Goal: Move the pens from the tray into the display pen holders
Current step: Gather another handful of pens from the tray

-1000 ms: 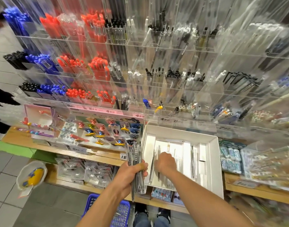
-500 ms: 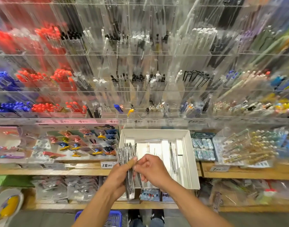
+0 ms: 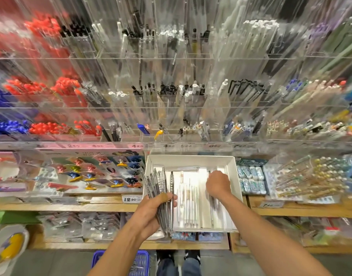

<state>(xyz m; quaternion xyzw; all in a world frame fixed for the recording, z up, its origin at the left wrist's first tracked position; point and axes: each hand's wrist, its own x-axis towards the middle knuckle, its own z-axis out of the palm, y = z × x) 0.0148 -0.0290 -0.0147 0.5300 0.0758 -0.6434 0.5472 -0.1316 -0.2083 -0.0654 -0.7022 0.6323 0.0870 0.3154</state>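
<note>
A white cardboard tray (image 3: 191,160) sits on the wooden shelf in front of me. Thin pens (image 3: 188,204) lie lengthwise inside it. My left hand (image 3: 151,212) grips a fanned bundle of dark clear-bodied pens (image 3: 158,188) at the tray's left edge. My right hand (image 3: 218,184) is down in the right side of the tray, fingers curled around dark pens (image 3: 212,202) lying there. Above the tray rise rows of clear acrylic display pen holders (image 3: 181,100), most of them filled with pens.
Red and blue pens (image 3: 47,127) fill holders at the left. Packaged goods (image 3: 91,176) lie left of the tray, clip boxes (image 3: 250,180) and bagged pens (image 3: 310,180) to the right. A blue basket (image 3: 139,263) stands on the floor by my feet.
My right hand left the bundle in my left hand and reached back into the right part of the tray. The camera view tilted slightly; the left hand stayed holding its bundle.
</note>
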